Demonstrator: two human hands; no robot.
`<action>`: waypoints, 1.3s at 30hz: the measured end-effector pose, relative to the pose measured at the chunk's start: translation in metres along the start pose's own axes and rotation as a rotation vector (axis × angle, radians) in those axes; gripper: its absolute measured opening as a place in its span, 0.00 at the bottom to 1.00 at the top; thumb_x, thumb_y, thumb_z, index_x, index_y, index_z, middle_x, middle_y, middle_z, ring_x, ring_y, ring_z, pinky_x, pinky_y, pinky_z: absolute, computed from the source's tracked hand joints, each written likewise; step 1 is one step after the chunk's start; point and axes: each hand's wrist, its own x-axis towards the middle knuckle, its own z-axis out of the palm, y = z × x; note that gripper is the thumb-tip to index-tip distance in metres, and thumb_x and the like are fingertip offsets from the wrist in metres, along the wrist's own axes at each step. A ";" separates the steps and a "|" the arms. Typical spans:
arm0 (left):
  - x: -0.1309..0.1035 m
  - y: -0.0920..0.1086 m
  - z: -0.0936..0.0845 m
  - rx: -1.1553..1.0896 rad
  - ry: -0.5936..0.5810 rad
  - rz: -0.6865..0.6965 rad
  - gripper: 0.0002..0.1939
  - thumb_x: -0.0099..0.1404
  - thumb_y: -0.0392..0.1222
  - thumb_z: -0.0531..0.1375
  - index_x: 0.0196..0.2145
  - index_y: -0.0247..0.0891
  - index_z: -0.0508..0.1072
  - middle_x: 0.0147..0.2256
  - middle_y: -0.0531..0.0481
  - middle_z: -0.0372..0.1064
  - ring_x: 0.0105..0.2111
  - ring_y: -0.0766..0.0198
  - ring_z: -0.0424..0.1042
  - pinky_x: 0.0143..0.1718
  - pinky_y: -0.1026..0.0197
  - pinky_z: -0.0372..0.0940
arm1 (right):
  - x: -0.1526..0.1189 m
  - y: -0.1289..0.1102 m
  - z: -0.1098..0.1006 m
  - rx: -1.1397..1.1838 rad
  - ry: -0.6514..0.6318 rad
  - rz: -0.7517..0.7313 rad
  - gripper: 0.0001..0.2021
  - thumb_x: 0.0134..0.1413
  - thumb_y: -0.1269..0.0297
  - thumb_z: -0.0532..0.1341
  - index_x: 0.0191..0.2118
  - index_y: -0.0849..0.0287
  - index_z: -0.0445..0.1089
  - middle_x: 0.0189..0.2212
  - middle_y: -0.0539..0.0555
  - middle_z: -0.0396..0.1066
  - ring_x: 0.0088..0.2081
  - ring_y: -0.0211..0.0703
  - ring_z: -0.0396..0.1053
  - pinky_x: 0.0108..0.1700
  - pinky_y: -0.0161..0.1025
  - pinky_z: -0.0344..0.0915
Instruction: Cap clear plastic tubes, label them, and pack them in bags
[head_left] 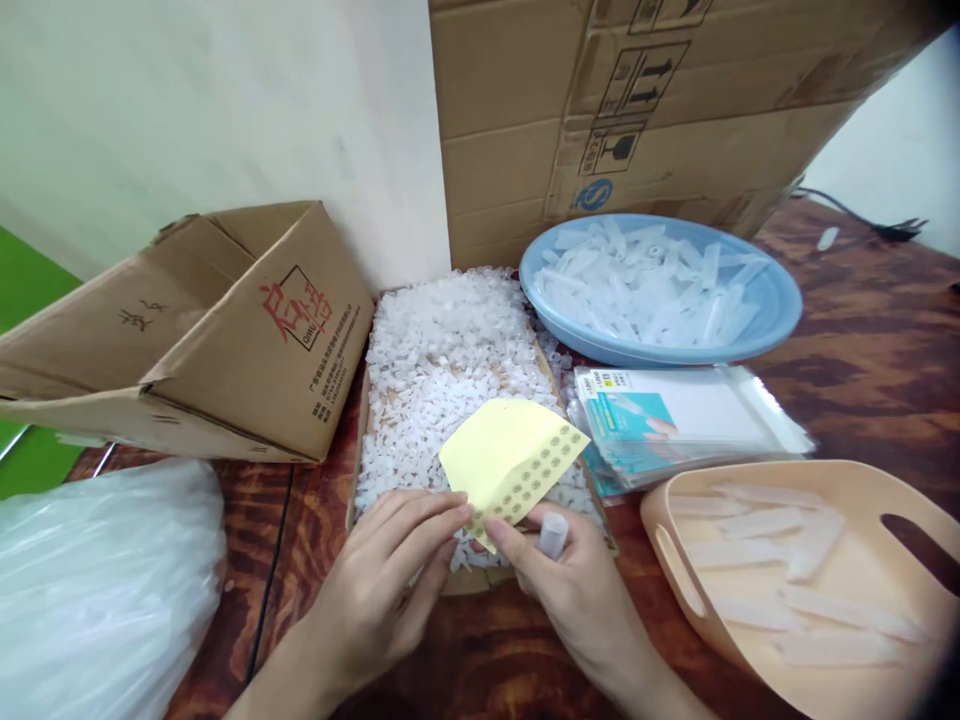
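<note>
A pale yellow sticker sheet (pixel 504 455) with rows of small round dark-printed stickers along one edge is held tilted over the tray of white plastic pieces. My left hand (pixel 390 570) pinches at the sheet's lower corner, its thumb partly hidden below the fingers. Under my right hand's (pixel 581 595) thumb the same edge of the sheet is gripped. That hand also holds a translucent plastic tube (pixel 553 535), its end poking up between thumb and fingers. Small white plastic pieces (pixel 442 330) fill the shallow cardboard tray beneath.
At the back right stands a blue basin (pixel 784 305) of translucent tubes. A peach basket (pixel 664 545) with several tubes is at right, below stacked printed packets (pixel 697 415). An open carton (pixel 300 330) and a plastic bag (pixel 112 590) lie left. A large cardboard box (pixel 510 130) blocks the back.
</note>
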 end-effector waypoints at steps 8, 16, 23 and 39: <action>0.001 0.000 0.010 -0.199 0.190 -0.119 0.12 0.66 0.25 0.65 0.45 0.34 0.78 0.39 0.45 0.79 0.41 0.62 0.77 0.44 0.60 0.73 | -0.001 0.005 0.006 -0.244 -0.053 -0.158 0.23 0.61 0.54 0.61 0.18 0.57 0.58 0.17 0.46 0.52 0.22 0.36 0.51 0.24 0.35 0.50; -0.001 0.001 0.012 -0.267 0.193 -0.205 0.09 0.66 0.26 0.64 0.42 0.35 0.77 0.36 0.45 0.78 0.39 0.60 0.77 0.42 0.58 0.74 | -0.003 0.009 0.007 -0.286 -0.075 -0.168 0.24 0.65 0.56 0.60 0.19 0.55 0.52 0.18 0.45 0.49 0.22 0.36 0.47 0.24 0.37 0.46; -0.006 -0.002 0.013 -0.223 0.151 -0.156 0.10 0.66 0.23 0.63 0.43 0.33 0.74 0.39 0.44 0.76 0.42 0.61 0.75 0.45 0.59 0.72 | -0.002 0.013 0.006 -0.356 -0.082 -0.139 0.24 0.66 0.53 0.58 0.20 0.56 0.56 0.18 0.47 0.54 0.23 0.37 0.52 0.26 0.37 0.50; -0.009 -0.004 0.009 -0.285 -0.014 -0.265 0.09 0.71 0.26 0.57 0.44 0.37 0.69 0.42 0.45 0.71 0.46 0.60 0.70 0.49 0.59 0.67 | -0.001 0.006 0.006 -0.289 -0.099 -0.138 0.25 0.64 0.54 0.61 0.19 0.56 0.54 0.17 0.45 0.50 0.22 0.35 0.48 0.24 0.36 0.47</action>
